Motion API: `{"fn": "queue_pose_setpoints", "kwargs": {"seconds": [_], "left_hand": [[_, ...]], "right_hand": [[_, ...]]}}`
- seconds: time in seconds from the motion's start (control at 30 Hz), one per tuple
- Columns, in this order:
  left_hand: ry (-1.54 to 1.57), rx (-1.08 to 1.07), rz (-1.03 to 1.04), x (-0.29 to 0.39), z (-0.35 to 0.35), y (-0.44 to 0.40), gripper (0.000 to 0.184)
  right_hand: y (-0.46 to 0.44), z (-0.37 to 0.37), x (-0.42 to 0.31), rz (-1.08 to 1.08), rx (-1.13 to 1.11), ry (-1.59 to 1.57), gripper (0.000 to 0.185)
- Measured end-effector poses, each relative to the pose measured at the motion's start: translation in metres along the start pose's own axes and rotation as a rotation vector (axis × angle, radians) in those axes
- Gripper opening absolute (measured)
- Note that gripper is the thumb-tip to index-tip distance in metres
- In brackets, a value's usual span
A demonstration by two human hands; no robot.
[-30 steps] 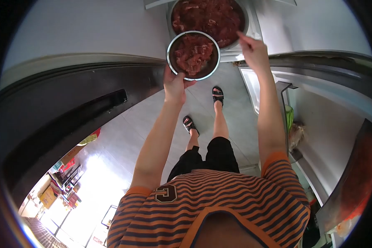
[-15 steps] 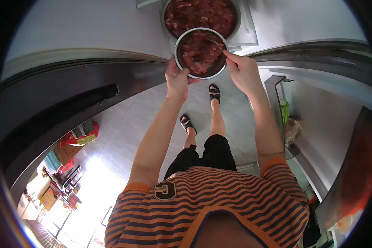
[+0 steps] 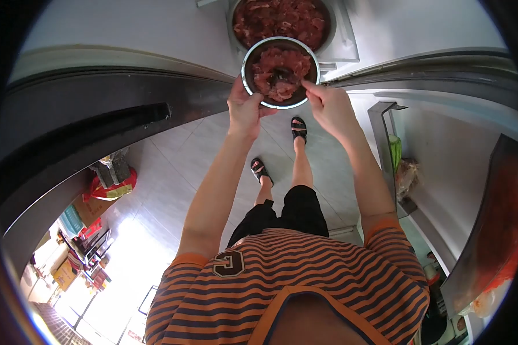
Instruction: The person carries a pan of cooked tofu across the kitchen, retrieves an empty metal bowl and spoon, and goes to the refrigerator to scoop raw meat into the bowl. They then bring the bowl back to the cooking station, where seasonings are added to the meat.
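My left hand grips the near left side of a round metal bowl, thumb over the rim and fingers beneath. Raw red meat pieces lie in the bowl, heaped around its middle. My right hand is closed at the bowl's right rim, pinching the handle of what looks like a metal spoon. The spoon's end sits among the meat and is partly hidden. Just beyond is a larger metal bowl with more raw meat, its near edge covered by the smaller bowl.
An open dark refrigerator door stands at left. On the right, another open door has shelves with a green item and a plastic bag. Boxes and bags lie beyond the left door. Grey tiled floor lies below.
My right hand has shifted slightly left and down, and the spoon has moved from the bowl's upper right to the middle of the meat. The left hand still holds the bowl.
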State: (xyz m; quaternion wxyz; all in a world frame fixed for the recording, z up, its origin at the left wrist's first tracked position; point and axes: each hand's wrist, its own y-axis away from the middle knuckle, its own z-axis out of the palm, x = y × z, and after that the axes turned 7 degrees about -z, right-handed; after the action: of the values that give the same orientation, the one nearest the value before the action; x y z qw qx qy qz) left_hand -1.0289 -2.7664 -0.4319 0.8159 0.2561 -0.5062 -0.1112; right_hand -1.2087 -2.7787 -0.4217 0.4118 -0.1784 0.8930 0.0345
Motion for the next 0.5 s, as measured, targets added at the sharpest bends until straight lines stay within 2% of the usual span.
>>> {"fn": "queue_pose_setpoints", "kwargs": {"seconds": [0.03, 0.07, 0.13, 0.2, 0.27, 0.3, 0.37, 0.4, 0.43, 0.5], "left_hand": [[0.005, -0.003, 0.016, 0.001, 0.002, 0.0, 0.053], [0.009, -0.006, 0.03, 0.002, 0.003, -0.001, 0.053], [0.018, -0.01, 0.024, 0.004, 0.002, -0.001, 0.053], [0.033, -0.019, 0.017, 0.006, 0.001, 0.003, 0.053], [0.02, -0.028, -0.078, 0.007, -0.003, 0.013, 0.05], [0.019, -0.04, -0.066, 0.006, -0.008, 0.022, 0.05], [0.018, -0.037, -0.165, 0.003, -0.021, 0.046, 0.048], [0.016, -0.056, -0.148, 0.003, -0.028, 0.06, 0.048], [0.026, -0.086, -0.195, 0.005, -0.037, 0.074, 0.048], [0.03, -0.143, -0.227, 0.005, -0.053, 0.101, 0.047]], "right_hand": [[-0.004, 0.004, 0.005, -0.035, 0.097, -0.04, 0.024], [-0.006, -0.001, -0.001, -0.036, 0.098, -0.043, 0.024], [-0.006, -0.019, -0.018, 0.088, -0.009, -0.002, 0.025], [0.004, -0.013, -0.023, 0.095, -0.053, 0.119, 0.025], [0.014, 0.001, -0.033, 0.015, -0.133, 0.277, 0.028], [0.02, 0.0, -0.045, 0.064, -0.238, 0.319, 0.033], [0.042, -0.003, -0.062, 0.051, -0.24, 0.28, 0.035], [0.056, -0.007, -0.073, 0.047, -0.26, 0.232, 0.037], [0.069, -0.016, -0.086, 0.04, -0.236, 0.247, 0.037], [0.102, -0.037, -0.112, 0.164, -0.038, 0.038, 0.042]]}}
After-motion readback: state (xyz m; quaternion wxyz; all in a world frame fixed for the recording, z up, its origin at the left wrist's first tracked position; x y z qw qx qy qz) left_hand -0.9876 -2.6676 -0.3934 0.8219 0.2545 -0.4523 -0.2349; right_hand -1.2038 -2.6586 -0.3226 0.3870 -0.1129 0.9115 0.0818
